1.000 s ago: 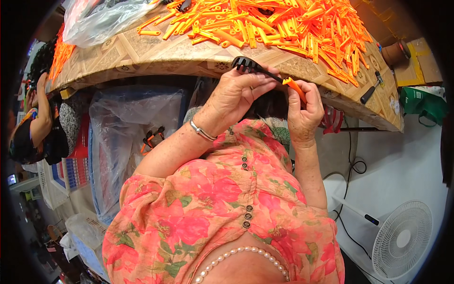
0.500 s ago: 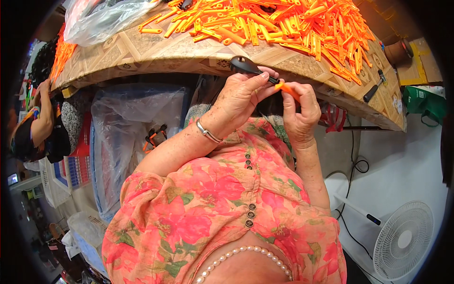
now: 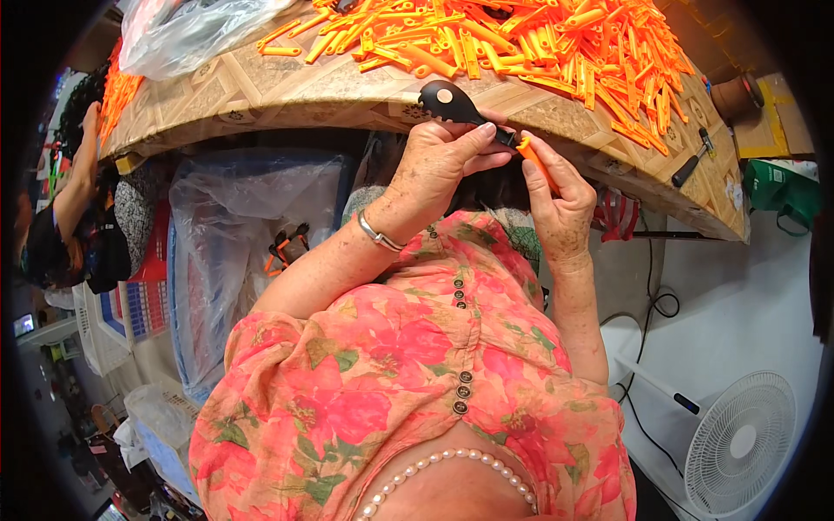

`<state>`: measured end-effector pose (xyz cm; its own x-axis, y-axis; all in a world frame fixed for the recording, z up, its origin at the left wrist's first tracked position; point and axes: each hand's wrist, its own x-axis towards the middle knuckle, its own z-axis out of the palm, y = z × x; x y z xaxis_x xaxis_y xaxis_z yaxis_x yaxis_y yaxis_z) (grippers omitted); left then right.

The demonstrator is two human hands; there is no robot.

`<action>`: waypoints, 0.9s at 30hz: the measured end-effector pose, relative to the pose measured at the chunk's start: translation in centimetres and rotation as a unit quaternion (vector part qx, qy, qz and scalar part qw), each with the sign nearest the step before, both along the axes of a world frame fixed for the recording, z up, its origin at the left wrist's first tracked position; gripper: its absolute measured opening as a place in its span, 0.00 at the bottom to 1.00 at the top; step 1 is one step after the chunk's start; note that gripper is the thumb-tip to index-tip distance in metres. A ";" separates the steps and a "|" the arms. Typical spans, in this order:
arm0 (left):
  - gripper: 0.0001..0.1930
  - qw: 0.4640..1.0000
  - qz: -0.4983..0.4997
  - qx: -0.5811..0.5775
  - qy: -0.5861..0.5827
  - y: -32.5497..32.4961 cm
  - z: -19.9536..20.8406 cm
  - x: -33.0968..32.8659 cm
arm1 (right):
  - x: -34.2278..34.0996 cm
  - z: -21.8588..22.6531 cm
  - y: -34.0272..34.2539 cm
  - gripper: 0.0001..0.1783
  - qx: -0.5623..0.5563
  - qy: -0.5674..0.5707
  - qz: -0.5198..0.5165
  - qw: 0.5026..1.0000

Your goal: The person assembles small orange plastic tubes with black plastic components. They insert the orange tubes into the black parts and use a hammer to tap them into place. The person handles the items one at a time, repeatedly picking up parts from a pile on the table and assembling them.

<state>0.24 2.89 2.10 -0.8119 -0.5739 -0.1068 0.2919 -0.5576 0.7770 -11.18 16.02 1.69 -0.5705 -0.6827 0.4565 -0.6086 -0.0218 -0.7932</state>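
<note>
Between the thumb and fingers of my left hand [image 3: 439, 161] is a black spaghetti server [image 3: 450, 101], its toothed head with a round hole pointing up and left, just off the table's edge. My right hand [image 3: 560, 191] pinches an orange handle sleeve [image 3: 538, 163]. The sleeve's upper end meets the narrow black end of the server; how far one sits inside the other cannot be made out. A heap of loose orange handle sleeves [image 3: 521, 43] lies on the table [image 3: 261, 97] beyond both hands.
A hammer [image 3: 692, 160] lies at the table's right end. At left stands a blue bin [image 3: 178, 339] lined with clear plastic, holding a few black and orange pieces. A white fan [image 3: 741, 440] is at lower right. Another person's arm [image 3: 82, 178] shows at far left.
The spaghetti server has turned in my left hand, so its toothed edge and hole now show. My right hand has shifted slightly right and down with the orange sleeve.
</note>
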 end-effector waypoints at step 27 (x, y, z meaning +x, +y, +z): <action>0.10 0.983 -0.033 -0.179 -0.003 0.8 2.3 0.2 | 0.8 2.6 0.5 0.06 -0.034 -0.074 0.019 0.996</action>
